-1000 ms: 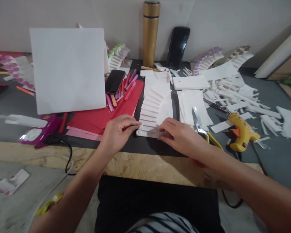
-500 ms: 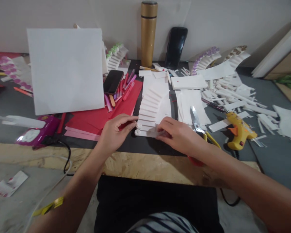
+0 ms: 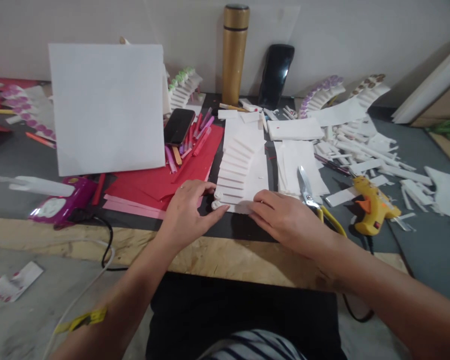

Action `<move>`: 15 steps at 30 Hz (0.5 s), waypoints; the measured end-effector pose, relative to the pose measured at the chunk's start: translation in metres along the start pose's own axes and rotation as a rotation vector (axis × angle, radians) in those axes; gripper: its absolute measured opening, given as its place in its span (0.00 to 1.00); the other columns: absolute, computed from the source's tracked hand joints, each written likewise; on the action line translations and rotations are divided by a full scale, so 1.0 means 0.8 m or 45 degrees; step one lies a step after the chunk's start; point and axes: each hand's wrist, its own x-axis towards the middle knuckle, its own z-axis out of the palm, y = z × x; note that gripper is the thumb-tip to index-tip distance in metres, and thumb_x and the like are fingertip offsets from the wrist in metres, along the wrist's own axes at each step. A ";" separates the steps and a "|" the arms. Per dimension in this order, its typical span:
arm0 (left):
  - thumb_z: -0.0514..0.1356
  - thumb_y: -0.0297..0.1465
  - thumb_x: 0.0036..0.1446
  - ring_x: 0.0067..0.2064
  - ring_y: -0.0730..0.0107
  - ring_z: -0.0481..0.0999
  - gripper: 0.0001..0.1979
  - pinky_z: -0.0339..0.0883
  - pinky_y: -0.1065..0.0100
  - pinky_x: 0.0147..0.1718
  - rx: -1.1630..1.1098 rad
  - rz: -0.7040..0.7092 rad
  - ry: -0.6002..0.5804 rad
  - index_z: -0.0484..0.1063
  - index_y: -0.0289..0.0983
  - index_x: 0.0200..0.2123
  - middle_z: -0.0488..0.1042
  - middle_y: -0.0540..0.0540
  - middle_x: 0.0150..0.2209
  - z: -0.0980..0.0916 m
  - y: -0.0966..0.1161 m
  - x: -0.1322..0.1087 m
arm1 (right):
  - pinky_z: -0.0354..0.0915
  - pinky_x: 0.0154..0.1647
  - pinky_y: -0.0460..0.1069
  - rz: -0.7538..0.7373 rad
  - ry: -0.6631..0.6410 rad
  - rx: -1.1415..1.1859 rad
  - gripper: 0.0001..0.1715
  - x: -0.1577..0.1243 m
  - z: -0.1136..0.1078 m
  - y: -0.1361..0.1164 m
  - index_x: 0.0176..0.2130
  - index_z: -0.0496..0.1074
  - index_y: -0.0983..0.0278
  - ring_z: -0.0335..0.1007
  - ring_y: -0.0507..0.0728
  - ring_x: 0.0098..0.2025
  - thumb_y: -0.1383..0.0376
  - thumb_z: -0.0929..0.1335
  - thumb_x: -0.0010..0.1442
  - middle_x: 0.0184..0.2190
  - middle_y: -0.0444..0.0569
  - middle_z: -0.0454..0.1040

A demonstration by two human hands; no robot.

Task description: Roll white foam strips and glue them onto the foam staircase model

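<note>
Fingertips point(image 3: 258, 205) of left hand point(image 3: 185, 212), right hand point(image 3: 285, 220) pinch foam stair model point(image 3: 240, 170) near table point(image 3: 228, 260) front edge | likely light, crushable; grip base strip.

Pale wall point(image 3: 360, 30), grey tabletop point(image 3: 427, 250) (chipboard front edge point(image 3: 217, 257)) — soft light

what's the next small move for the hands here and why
Probably press the bottom step down against the white paper staircase and hold it briefly. The left hand pinches the step's left end between thumb and fingers, the right hand lays its fingertips flat on the right part, and the glue gun lies set aside to the right, untouched.
</note>
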 end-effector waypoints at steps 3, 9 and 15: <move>0.66 0.41 0.60 0.48 0.56 0.76 0.20 0.69 0.57 0.49 0.021 0.012 -0.022 0.72 0.37 0.51 0.79 0.41 0.44 0.001 -0.001 -0.001 | 0.63 0.31 0.51 -0.001 0.074 0.047 0.15 0.003 0.006 0.001 0.36 0.74 0.67 0.67 0.56 0.32 0.69 0.62 0.72 0.33 0.52 0.71; 0.63 0.43 0.63 0.48 0.58 0.79 0.21 0.71 0.60 0.49 -0.167 -0.222 0.034 0.73 0.36 0.53 0.80 0.41 0.45 -0.001 -0.003 0.004 | 0.64 0.33 0.51 -0.067 0.067 0.014 0.16 0.007 0.010 0.003 0.34 0.75 0.67 0.68 0.56 0.34 0.72 0.62 0.71 0.34 0.52 0.71; 0.51 0.42 0.69 0.33 0.61 0.78 0.20 0.66 0.65 0.33 -0.101 -0.337 -0.206 0.73 0.40 0.30 0.79 0.45 0.30 -0.016 0.008 0.049 | 0.62 0.31 0.50 0.029 0.110 0.028 0.15 0.008 0.012 0.003 0.34 0.76 0.68 0.67 0.54 0.30 0.69 0.64 0.71 0.33 0.50 0.72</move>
